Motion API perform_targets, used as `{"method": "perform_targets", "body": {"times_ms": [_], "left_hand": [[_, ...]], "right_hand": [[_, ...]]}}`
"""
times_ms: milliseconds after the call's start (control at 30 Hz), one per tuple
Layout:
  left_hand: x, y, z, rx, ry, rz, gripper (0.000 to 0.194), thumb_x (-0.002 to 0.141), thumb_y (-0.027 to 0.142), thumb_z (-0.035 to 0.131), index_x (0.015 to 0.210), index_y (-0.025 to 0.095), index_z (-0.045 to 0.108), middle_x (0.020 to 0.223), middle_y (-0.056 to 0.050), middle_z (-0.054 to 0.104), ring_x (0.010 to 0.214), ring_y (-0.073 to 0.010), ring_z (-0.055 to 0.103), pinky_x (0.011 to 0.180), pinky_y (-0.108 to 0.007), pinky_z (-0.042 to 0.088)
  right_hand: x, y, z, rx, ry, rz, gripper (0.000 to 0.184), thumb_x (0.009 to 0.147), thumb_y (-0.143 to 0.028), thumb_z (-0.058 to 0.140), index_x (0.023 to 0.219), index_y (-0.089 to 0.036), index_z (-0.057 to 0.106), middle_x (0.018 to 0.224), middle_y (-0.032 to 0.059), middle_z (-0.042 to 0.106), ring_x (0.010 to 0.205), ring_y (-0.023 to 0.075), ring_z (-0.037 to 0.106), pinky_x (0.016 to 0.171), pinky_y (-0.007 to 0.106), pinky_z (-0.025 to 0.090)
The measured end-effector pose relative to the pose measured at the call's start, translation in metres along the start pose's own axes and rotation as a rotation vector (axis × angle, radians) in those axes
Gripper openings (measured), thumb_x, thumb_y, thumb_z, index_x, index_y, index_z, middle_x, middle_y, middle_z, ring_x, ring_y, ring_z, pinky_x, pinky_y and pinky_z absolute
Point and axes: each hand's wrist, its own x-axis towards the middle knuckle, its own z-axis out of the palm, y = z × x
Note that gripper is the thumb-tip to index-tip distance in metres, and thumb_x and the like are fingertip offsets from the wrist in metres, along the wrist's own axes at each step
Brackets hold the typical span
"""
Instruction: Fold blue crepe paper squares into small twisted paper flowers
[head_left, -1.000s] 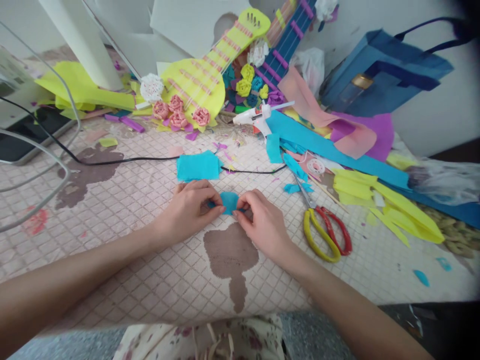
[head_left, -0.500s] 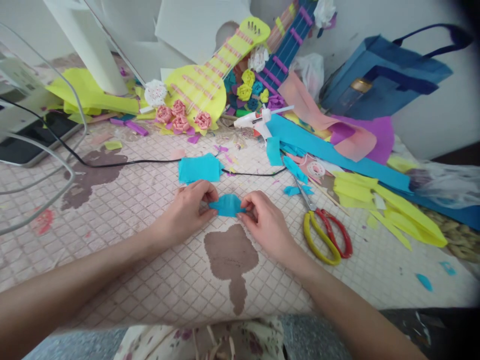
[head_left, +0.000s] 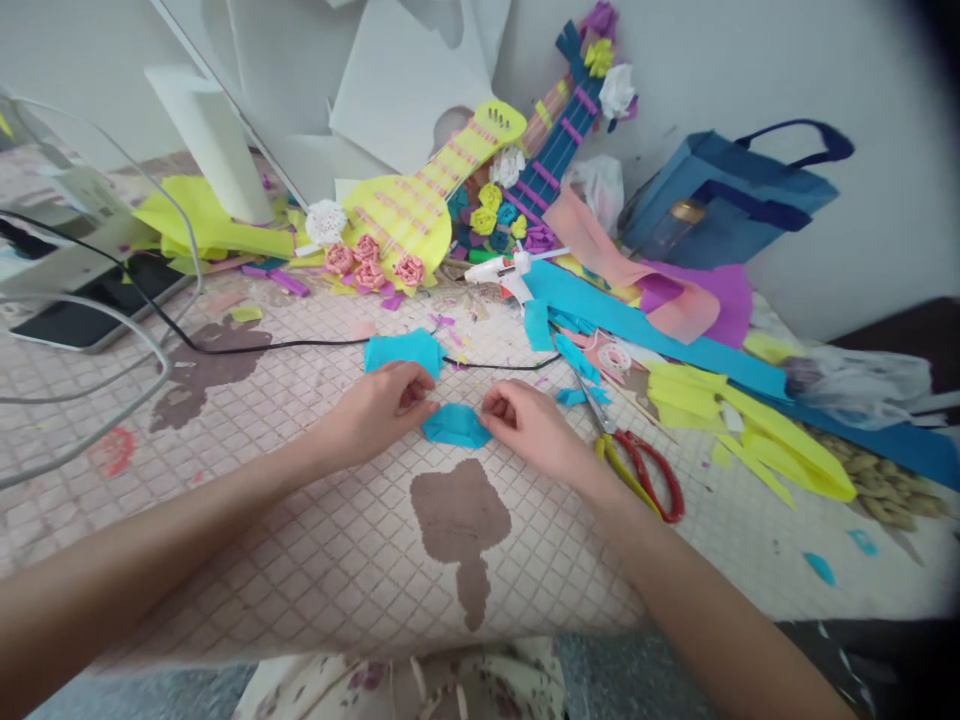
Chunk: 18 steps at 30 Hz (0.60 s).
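Observation:
A small piece of turquoise crepe paper (head_left: 455,426) is held low over the table between my two hands. My left hand (head_left: 379,408) pinches its left corner with thumb and forefinger. At the opposite corner, the fingers of my right hand (head_left: 529,420) are closed on the paper, with the thumb partly hidden. Creases run along the piece's edges. Just behind my left hand lies a stack of turquoise paper rectangles (head_left: 405,350). Scissors (head_left: 637,465) with one red and one yellow handle rest to the right of my right hand, partly behind the forearm.
A white glue gun (head_left: 499,270) stands at the back, its black cord (head_left: 300,344) crossing the table. Behind are a yellow paper guitar (head_left: 405,215) and a blue one (head_left: 559,150). Yellow crepe strips (head_left: 780,440) and a blue bag (head_left: 727,195) are at right, a phone (head_left: 97,305) at left.
The turquoise piece has gone from a rounded bulge to a flatter shape with creased edges. Both hands stay at its corners. The camera view has shifted, so the background sits lower.

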Motion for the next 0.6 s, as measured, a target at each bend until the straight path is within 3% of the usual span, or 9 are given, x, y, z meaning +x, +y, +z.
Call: {"method": "perform_targets", "body": {"times_ms": [100, 200, 367, 467, 600], "left_hand": [[0.0062, 0.0030, 0.0019, 0.156, -0.054, 0.021, 0.016, 0.080, 0.028, 0.059, 0.090, 0.016, 0.060, 0.087, -0.007, 0.062, 0.082, -0.0221, 0.060, 0.070, -0.034, 0.049], [0.0072, 0.0035, 0.0053, 0.225, -0.036, 0.077, 0.012, 0.077, 0.025, 0.061, 0.085, 0.016, 0.060, 0.087, -0.007, 0.060, 0.089, -0.0251, 0.057, 0.077, -0.038, 0.047], [0.0043, 0.0002, 0.0072, 0.097, -0.017, 0.096, 0.006, 0.078, 0.019, 0.058, 0.073, 0.016, 0.059, 0.078, -0.005, 0.059, 0.080, -0.0206, 0.057, 0.071, -0.032, 0.046], [0.0033, -0.0011, 0.0078, 0.038, 0.002, 0.082, 0.009, 0.080, 0.023, 0.056, 0.076, 0.016, 0.058, 0.075, -0.004, 0.059, 0.075, -0.0189, 0.057, 0.064, -0.029, 0.045], [0.0022, 0.0005, 0.0098, 0.091, 0.027, 0.108, 0.011, 0.080, 0.024, 0.058, 0.086, 0.016, 0.062, 0.085, -0.006, 0.062, 0.085, -0.0226, 0.057, 0.074, -0.035, 0.045]], "right_hand": [[0.0075, -0.0033, -0.0058, -0.102, -0.092, -0.031, 0.013, 0.073, -0.015, 0.065, 0.078, -0.018, 0.053, 0.079, 0.0007, 0.056, 0.073, 0.0128, 0.052, 0.064, 0.026, 0.039], [0.0096, -0.0018, -0.0072, -0.092, -0.113, -0.031, 0.014, 0.072, -0.015, 0.066, 0.080, -0.018, 0.055, 0.080, 0.0002, 0.055, 0.072, 0.0119, 0.051, 0.063, 0.025, 0.038], [0.0051, -0.0008, -0.0032, -0.048, -0.076, -0.001, 0.014, 0.072, -0.016, 0.068, 0.077, -0.018, 0.055, 0.077, -0.0006, 0.056, 0.068, 0.0113, 0.050, 0.062, 0.025, 0.037], [0.0026, -0.0041, -0.0006, -0.066, -0.053, 0.014, 0.014, 0.072, -0.015, 0.068, 0.074, -0.018, 0.055, 0.075, -0.0006, 0.057, 0.067, 0.0116, 0.050, 0.061, 0.025, 0.036], [0.0007, -0.0061, 0.0022, -0.042, -0.041, 0.026, 0.013, 0.072, -0.014, 0.068, 0.072, -0.018, 0.055, 0.074, -0.0008, 0.057, 0.067, 0.0117, 0.050, 0.061, 0.025, 0.035]]}}
